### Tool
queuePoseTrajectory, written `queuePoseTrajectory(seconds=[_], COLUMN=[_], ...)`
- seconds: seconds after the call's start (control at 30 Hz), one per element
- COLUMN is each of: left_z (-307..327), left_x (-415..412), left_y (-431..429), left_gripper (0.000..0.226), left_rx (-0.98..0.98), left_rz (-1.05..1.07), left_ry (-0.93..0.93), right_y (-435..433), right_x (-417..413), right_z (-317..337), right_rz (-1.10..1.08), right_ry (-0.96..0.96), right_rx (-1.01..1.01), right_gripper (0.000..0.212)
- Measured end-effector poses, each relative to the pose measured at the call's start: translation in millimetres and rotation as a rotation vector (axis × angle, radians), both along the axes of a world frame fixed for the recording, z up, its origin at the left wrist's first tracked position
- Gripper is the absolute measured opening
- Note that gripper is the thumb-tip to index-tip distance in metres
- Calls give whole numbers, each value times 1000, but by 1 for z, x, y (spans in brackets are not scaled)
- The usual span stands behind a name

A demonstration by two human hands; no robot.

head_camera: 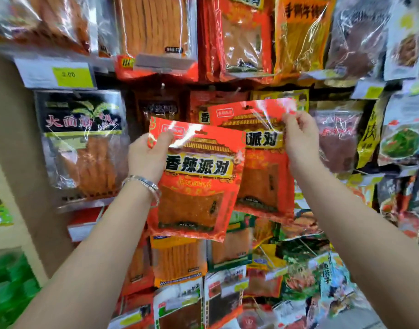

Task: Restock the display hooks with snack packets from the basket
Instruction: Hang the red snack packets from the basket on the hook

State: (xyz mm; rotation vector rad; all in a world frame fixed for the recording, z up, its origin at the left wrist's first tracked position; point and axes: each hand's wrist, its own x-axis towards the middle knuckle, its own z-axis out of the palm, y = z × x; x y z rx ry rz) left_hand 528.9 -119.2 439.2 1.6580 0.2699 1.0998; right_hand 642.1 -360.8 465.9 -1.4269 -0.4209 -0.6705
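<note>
Mid-task, by the look of it. The left hand [149, 157] is gripping the front pkt [194, 186] by its top-left corner, thumb over the face & fingers curling behind. The right hand [301, 136] is pinching the rear pkt [265, 184] at its top-right corner. Both pkts are red w/ the same print, and both are hanging in the air in front of the display, neither on a peg yet. The front pkt is overlapping the rear one's left part and sitting lower. The rear one is being held higher, its punched hole up near the middle row of hooks [163, 86].

Done so far, as a judgement: the rack is looking well stocked. Rows above, beside & below are all carrying goods, incl. the black pkt [83, 138] at left under the yellow price tag [72, 74]. A hung red pkt [201, 108] just behind the raised one seems to be matching stock, so that's prob. the target peg.

Left to do: the rear pkt's hole is waiting to go onto that peg, then the front one's, so at least two hangings. The basket isn't showing, so can't tell how many more are waiting. Edges of the view are blurring, so the peg tips are hard to make out.
</note>
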Motion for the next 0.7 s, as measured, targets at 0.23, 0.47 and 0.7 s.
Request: queuePoseTrajectory(seconds=[0.23, 0.47, 0.7], left_z=[20, 31, 30], left_x=[34, 49, 52], left_y=[-3, -10, -20], left_gripper=[36, 34, 34], left_rx=[-68, -70, -102], left_rz=[18, 89, 128], left_ry=[-65, -60, -49], right_y=[27, 37, 30], right_x=[49, 79, 92], right_z=[34, 46, 39], right_rz=[279, 437, 409], right_ry=[126, 293, 274], right_rx=[172, 227, 74], right_gripper=[23, 24, 18])
